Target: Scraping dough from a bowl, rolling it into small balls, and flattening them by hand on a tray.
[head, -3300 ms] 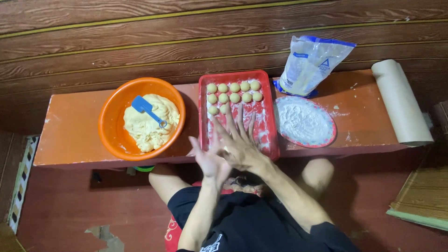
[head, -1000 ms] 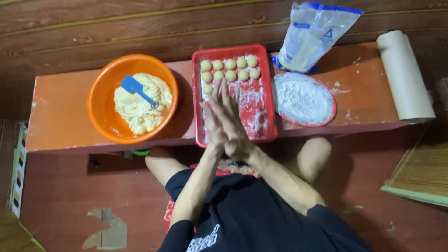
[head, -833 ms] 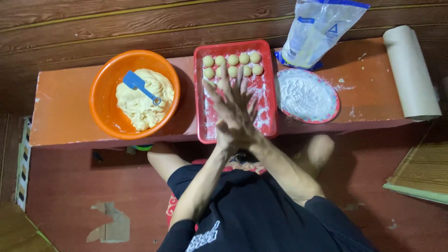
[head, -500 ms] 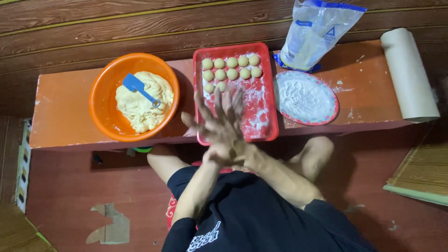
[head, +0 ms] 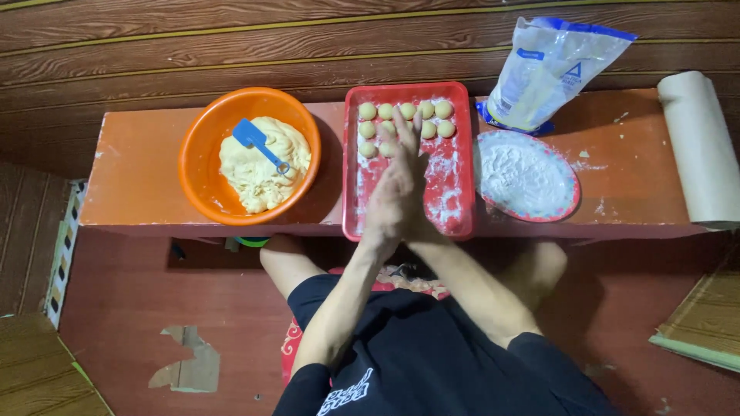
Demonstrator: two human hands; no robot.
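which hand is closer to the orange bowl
Left, narrowly. The hands are pressed palm to palm over the red tray. The left hand is on the side toward the orange bowl; the right hand lies behind it, toward the flour plate.

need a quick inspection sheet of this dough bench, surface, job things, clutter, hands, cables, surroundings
surface: low orange bench, dusted with flour near the right side.
job's things: red tray holding small dough balls in rows at its far end; orange bowl of dough with a blue scraper lying on it; plate of flour; flour bag standing behind the plate.
clutter: paper roll at the right end of the bench.
grippers: left hand and right hand pressed palm to palm over the tray; whatever is between them is hidden.
cables: nothing seen.
surroundings: wooden plank wall behind; worn red floor with a torn patch.
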